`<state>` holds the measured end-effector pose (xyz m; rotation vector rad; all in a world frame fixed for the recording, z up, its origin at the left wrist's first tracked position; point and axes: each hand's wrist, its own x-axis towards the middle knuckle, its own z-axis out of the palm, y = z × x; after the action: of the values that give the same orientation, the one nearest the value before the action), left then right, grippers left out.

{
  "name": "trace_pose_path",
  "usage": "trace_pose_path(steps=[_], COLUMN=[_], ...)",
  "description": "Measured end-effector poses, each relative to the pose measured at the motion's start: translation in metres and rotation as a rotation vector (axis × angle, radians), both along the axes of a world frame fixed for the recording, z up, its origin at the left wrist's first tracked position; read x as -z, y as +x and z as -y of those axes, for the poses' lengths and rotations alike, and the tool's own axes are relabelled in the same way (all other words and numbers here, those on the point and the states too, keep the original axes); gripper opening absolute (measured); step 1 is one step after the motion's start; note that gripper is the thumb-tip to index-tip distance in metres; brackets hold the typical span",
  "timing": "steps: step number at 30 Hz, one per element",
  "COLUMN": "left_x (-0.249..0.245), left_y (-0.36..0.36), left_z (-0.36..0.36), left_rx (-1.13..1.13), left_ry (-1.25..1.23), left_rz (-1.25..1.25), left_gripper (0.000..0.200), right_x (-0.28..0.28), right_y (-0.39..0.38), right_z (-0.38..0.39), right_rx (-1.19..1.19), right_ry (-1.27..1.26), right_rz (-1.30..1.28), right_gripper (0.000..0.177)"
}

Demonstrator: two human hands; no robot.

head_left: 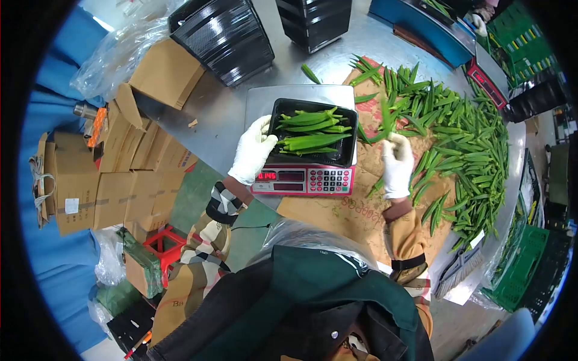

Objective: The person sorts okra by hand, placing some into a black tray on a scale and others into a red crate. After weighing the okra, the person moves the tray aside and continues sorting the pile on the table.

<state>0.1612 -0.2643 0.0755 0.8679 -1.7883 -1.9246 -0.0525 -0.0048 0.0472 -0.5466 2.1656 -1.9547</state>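
A black plastic tray (313, 157) with several green okra pods (313, 126) in it sits on a digital scale (337, 93) with a red keypad panel. My left hand (253, 151), in a white glove, grips the tray's left rim with thumb and fingers. To the right of the scale, my gloved right hand (397, 167) is closed at the fingertips around an okra pod (385, 117), which looks smeared by motion. Just beyond that hand, a large heap of okra (475, 144) spreads over brown paper (367, 207) on the metal table.
Stacks of black trays (226, 39) stand at the back. Cardboard boxes (78, 180) and a red stool (164, 246) are on the left. At the right are a second scale (486, 84), a brush (460, 271) and a green crate (521, 265). Another person's gloved hand (480, 24) shows at top right.
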Motion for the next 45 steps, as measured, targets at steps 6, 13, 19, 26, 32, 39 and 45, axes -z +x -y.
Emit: trace_pose_path(steps=[6,13,19,26,32,39,45], left_x=[-0.003,-0.004,-0.005,-0.012,-0.012,-0.012,-0.018], left_y=[-0.003,0.007,0.007,0.006,0.016,0.01,0.008], left_z=[0.002,0.009,0.014,0.012,0.022,0.015,0.012], left_rx=[-0.016,-0.152,-0.218,-0.225,-0.324,-0.323,-0.31], left_ry=[-0.055,-0.041,-0.036,-0.079,-0.096,-0.011,0.001], left_rz=[0.057,0.025,-0.014,0.015,0.014,0.012,0.018], left_gripper=[0.051,0.041,0.038,0.038,0.034,0.035,0.034], right_x=[-0.028,0.048,0.074,0.06,0.048,-0.058,-0.046], right_y=[0.034,0.006,0.02,0.026,0.006,0.033,0.039], right_z=[0.026,-0.052,-0.088,-0.065,-0.055,0.031,0.059], right_rx=[-0.335,0.085,0.013,-0.03,0.094,-0.072,-0.285], right_ry=[0.352,0.747,1.212,1.214,0.272,0.244,0.431], right_rz=[-0.295,-0.277,-0.049,-0.01,0.263,-0.458,-0.825], right_gripper=[0.03,0.024,0.043,0.034,0.014,0.025,0.032])
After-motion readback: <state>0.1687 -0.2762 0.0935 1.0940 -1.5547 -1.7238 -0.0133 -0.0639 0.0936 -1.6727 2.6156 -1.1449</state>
